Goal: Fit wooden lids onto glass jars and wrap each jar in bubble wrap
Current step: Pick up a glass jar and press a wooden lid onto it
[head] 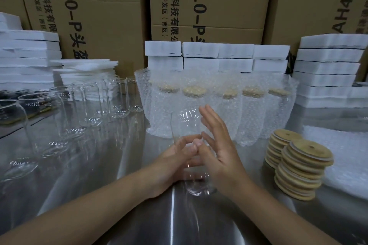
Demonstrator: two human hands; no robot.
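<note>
Left-hand fingers [189,139] round glass jar [184,119]

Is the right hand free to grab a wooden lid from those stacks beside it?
Probably yes. The right hand is open, fingers straight, holding nothing, and the lid stacks stand on its side of the table with nothing between. The left hand grips the glass jar.

Leftmost jar [12,135] — half off frame
</note>
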